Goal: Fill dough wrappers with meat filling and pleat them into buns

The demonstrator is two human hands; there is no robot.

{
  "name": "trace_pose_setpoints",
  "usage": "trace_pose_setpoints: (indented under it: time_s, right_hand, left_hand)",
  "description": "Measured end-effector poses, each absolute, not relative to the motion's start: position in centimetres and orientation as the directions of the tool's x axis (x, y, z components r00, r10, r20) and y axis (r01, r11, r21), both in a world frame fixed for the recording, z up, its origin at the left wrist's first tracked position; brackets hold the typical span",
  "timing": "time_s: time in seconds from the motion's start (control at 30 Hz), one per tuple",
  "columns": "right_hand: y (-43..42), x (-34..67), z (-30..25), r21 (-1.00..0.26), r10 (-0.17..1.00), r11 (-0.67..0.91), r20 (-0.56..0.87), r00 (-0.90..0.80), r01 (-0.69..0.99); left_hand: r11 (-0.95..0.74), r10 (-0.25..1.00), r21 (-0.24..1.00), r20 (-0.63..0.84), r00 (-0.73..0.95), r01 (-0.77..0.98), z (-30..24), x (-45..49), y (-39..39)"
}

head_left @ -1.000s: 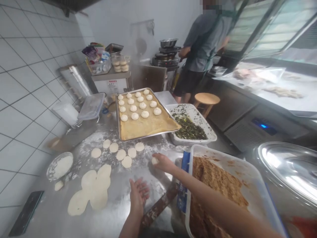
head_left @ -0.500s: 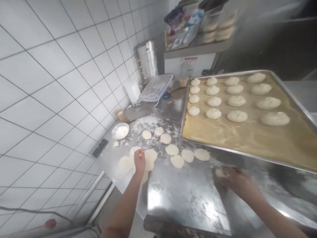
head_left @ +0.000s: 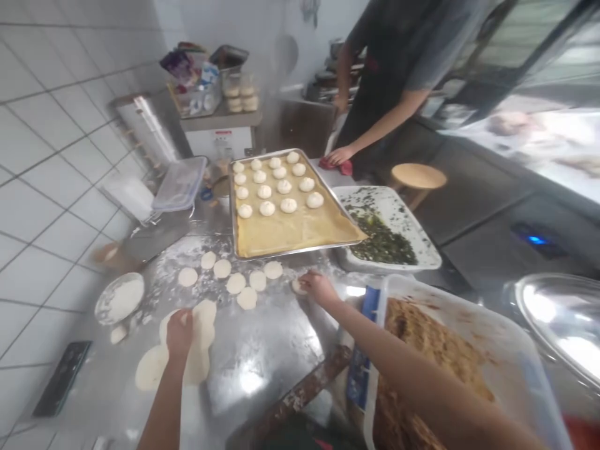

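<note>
The left hand [head_left: 180,331] is over the joined flat sheets of dough [head_left: 199,362] in the lower left of the frame. Its fingers look bunched, but I cannot tell whether the tips meet or pinch an edge. If they do pinch one, a quick lift could stretch or tear the dough, since these sheets overlap and probably stick to one another. The desk [head_left: 234,350] around them looks shinier and less floured than further up the frame, so sticking to the metal seems a risk too.

Near the middle of the frame, the right hand [head_left: 321,290] has its fingers clamped on a small piece of dough [head_left: 298,287]; whether that piece touches the desk is unclear. Squeezing too hard could flatten or split it. That forearm crosses the tub [head_left: 510,350] of brown filling [head_left: 440,331] in the lower right, so a dropped elbow could smear the sleeveless skin.

The small dough rounds [head_left: 235,284] lie close together at centre left, some touching; with flour wearing off they could cling, and left uncovered they could dry.

The tray [head_left: 262,255] of buns [head_left: 289,205] has its right corner over the box [head_left: 427,250] of green filling [head_left: 384,240]. A co-worker's hand [head_left: 341,155] presses a red cloth [head_left: 345,167] just beyond; a knock there could shift the tray.
</note>
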State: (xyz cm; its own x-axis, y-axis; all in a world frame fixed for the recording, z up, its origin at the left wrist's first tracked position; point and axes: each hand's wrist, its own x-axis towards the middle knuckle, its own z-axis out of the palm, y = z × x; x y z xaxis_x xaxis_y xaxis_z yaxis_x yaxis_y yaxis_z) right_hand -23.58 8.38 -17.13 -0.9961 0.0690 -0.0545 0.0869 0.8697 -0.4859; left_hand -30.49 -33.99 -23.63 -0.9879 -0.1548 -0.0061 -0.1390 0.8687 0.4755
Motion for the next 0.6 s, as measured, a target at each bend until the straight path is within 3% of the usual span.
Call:
trace_pose_setpoints:
  time_s: [0.17, 0.33, 0.6]
  right_hand:
    - [8.6, -23.9, -18.5, -0.467, 0.094, 0.876, -0.08, -0.992, 0.12]
    - [8.5, -24.4, -18.8, -0.433, 0.076, 0.896, -0.069, -0.995, 0.099]
    - [9.3, -23.8, -17.6, -0.375, 0.102, 0.92, -0.05, -0.994, 0.113]
  left_hand:
    - [0.926, -0.034, 0.37, -0.101, -0.994, -0.07, -24.8, -31.7, -33.6]
    - [0.956, -0.001, 0.287, -0.166, -0.986, -0.05, -24.9, -32.5, -32.9]
    - [0.957, 0.011, 0.277, -0.315, -0.949, -0.081, -24.1, -34.3, -33.0]
